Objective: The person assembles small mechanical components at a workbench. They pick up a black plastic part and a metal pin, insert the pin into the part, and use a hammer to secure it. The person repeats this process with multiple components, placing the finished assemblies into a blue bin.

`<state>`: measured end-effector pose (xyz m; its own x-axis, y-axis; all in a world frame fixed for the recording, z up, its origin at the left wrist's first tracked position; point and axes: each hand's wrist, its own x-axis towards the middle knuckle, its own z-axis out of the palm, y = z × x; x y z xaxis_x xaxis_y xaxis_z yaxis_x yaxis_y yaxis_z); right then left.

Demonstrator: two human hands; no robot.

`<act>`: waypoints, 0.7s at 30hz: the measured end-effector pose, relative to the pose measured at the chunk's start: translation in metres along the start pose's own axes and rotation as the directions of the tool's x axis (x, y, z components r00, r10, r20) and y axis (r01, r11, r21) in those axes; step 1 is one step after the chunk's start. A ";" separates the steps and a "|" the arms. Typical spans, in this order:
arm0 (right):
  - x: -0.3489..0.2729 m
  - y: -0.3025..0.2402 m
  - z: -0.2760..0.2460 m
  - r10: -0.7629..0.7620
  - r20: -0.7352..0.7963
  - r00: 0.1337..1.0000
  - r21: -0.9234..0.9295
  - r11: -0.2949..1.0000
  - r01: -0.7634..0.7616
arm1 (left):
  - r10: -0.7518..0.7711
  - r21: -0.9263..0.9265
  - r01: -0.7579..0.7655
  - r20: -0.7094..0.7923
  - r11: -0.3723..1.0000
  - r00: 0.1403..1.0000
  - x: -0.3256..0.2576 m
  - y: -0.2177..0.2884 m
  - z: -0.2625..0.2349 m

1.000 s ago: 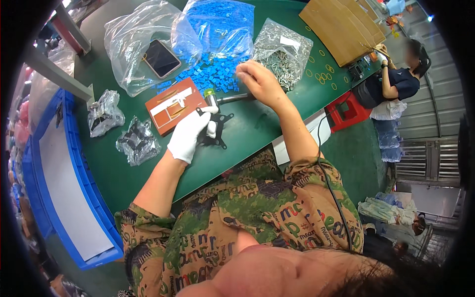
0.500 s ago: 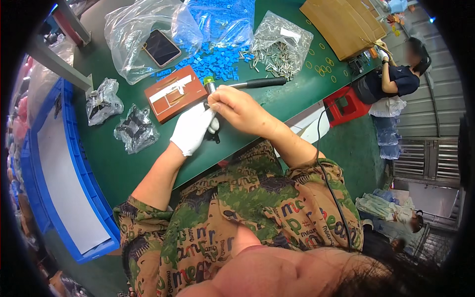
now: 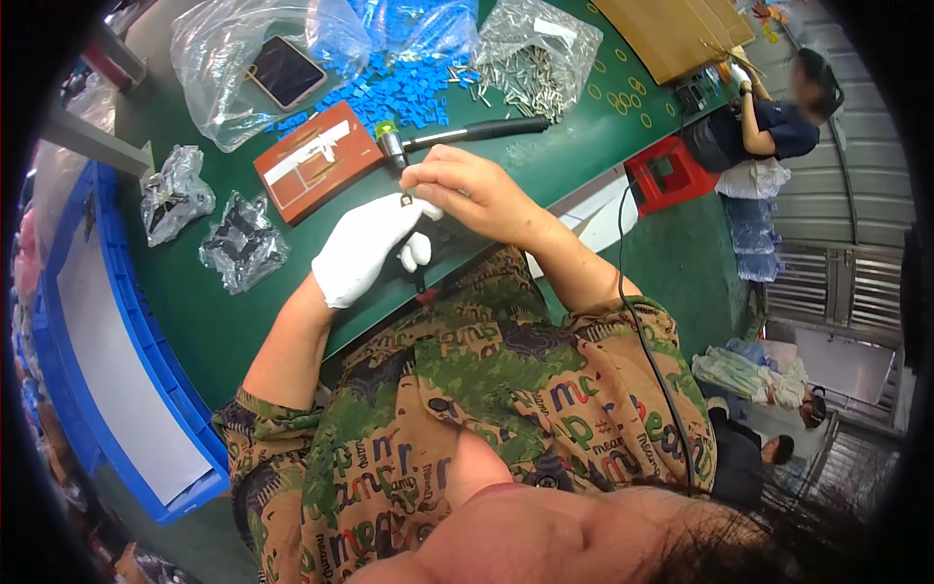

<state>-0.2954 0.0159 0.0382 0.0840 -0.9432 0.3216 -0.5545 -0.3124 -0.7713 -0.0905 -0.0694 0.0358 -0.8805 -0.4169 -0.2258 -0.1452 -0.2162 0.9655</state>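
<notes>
My left hand (image 3: 358, 245), in a white glove, is closed on a dark part that shows only in pieces around its fingers. A small squarish dark end (image 3: 407, 200) of it sticks out at the glove's fingertips. My bare right hand (image 3: 477, 195) meets the left there, thumb and fingers pinched together; what lies between them is hidden. Just beyond both hands rests a hammer (image 3: 486, 130) with a black grip, its metal head and yellow-green cap pointing left. A brown box (image 3: 316, 161) with a white-printed top lies past the glove.
Blue plastic pieces (image 3: 404, 92) are heaped near a phone (image 3: 287, 72) and clear bags. A bag of metal pins (image 3: 535, 73) lies farther right, by yellow rings (image 3: 623, 100) and a carton (image 3: 676, 39). Bagged black parts (image 3: 243, 243) lie left. A co-worker (image 3: 783, 122) is at far right.
The view has shifted, so the table things sit farther left and higher. My hands stay together; the small dark end now shows between them, and my right fingers are more extended.
</notes>
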 end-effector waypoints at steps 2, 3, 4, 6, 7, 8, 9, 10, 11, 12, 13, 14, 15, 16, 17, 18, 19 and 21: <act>-0.008 0.004 0.001 -0.027 0.000 1.000 -0.031 0.999 0.027 | -0.031 -0.009 0.032 0.046 0.999 0.998 -0.002 0.001 -0.001; -0.012 0.007 0.002 -0.063 -0.015 0.998 -0.057 0.996 0.062 | 0.003 0.025 -0.005 0.065 1.000 0.998 -0.001 0.002 -0.001; -0.015 0.008 0.004 -0.104 -0.027 0.994 -0.078 0.992 0.102 | -0.023 0.019 0.021 0.119 1.000 0.993 -0.001 0.003 -0.002; -0.020 0.002 0.004 -0.176 -0.018 0.984 -0.237 0.957 0.167 | -0.105 -0.057 0.118 0.183 0.991 0.978 -0.003 0.004 0.001; -0.022 0.000 0.004 -0.212 -0.008 0.977 -0.317 0.927 0.199 | -0.140 -0.092 0.163 0.218 0.982 0.966 -0.003 0.005 0.001; -0.026 0.003 0.006 -0.252 -0.004 0.968 -0.349 0.908 0.234 | -0.136 -0.084 0.160 0.239 0.984 0.961 -0.003 0.004 0.002; -0.029 0.009 0.008 -0.290 0.001 0.957 -0.379 0.885 0.269 | -0.152 -0.075 0.176 0.248 0.982 0.957 -0.004 0.005 0.004; -0.031 0.014 0.010 -0.333 0.007 0.943 -0.410 0.859 0.307 | -0.165 -0.063 0.187 0.254 0.980 0.953 -0.004 0.006 0.005; -0.034 0.015 0.013 -0.338 -0.022 0.941 -0.419 0.858 0.298 | -0.179 -0.051 0.198 0.259 0.979 0.949 -0.004 0.006 0.006; -0.038 0.014 0.016 -0.341 -0.050 0.939 -0.427 0.857 0.289 | -0.182 -0.032 0.197 0.259 0.980 0.949 -0.003 0.004 0.007; -0.041 0.014 0.018 -0.346 -0.078 0.935 -0.435 0.856 0.280 | -0.185 -0.013 0.195 0.257 0.981 0.949 -0.003 0.003 0.008; -0.044 0.013 0.021 -0.339 -0.102 0.935 -0.452 0.853 0.260 | -0.188 0.006 0.193 0.255 0.981 0.948 -0.003 0.002 0.008; -0.047 0.012 0.023 -0.332 -0.125 0.935 -0.469 0.850 0.240 | -0.194 0.013 0.198 0.261 0.980 0.945 -0.003 0.001 0.009; -0.050 0.012 0.024 -0.327 -0.149 0.933 -0.486 0.846 0.218 | -0.199 0.022 0.201 0.268 0.979 0.942 -0.003 0.000 0.010; -0.054 0.013 0.027 -0.314 -0.170 0.934 -0.488 0.850 0.196 | -0.204 0.031 0.204 0.275 0.979 0.939 -0.002 -0.001 0.011; -0.059 0.015 0.030 -0.300 -0.191 0.934 -0.489 0.854 0.175 | -0.197 0.006 0.204 0.280 0.979 0.940 -0.003 -0.002 0.013; -0.064 0.015 0.032 -0.283 -0.212 0.935 -0.489 0.860 0.149 | -0.192 -0.021 0.207 0.286 0.978 0.939 -0.003 -0.005 0.015; -0.069 0.012 0.034 -0.251 -0.245 0.936 -0.496 0.862 0.102 | -0.189 -0.020 0.202 0.282 0.979 0.941 -0.004 -0.007 0.019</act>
<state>-0.2802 0.0729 -0.0120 0.0157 -0.7769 0.6294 -0.8803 -0.3093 -0.3598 -0.0948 -0.0496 0.0324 -0.9282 -0.1021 -0.3578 -0.3112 -0.3141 0.8969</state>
